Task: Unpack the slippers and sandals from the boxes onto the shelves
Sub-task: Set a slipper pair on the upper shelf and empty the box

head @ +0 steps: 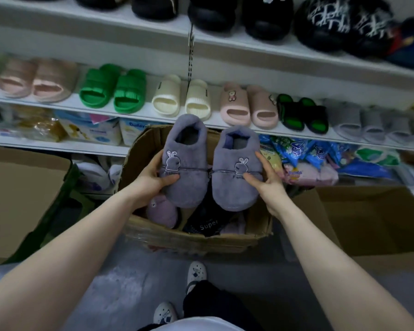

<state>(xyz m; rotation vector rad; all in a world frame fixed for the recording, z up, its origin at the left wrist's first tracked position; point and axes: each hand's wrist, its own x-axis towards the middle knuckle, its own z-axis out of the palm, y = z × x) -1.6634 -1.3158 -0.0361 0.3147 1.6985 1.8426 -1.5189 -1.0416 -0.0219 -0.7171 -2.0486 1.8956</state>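
White shelf (139, 108) bearing paired sandals; below it, an open cardboard box (191, 240) of slippers on the floor. Above the box, two grey plush slippers (rabbit motif), side by side: left slipper (185, 163) gripped by the left hand (151, 182), right slipper (236, 168) by the right hand (268, 182).

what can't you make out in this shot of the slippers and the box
Head view only:
- Cardboard box contents: mostly hidden behind the grey slippers that the left hand and right hand hold.
- Top-shelf black shoes: cut off by the upper edge.
- Grey slides: blurred.
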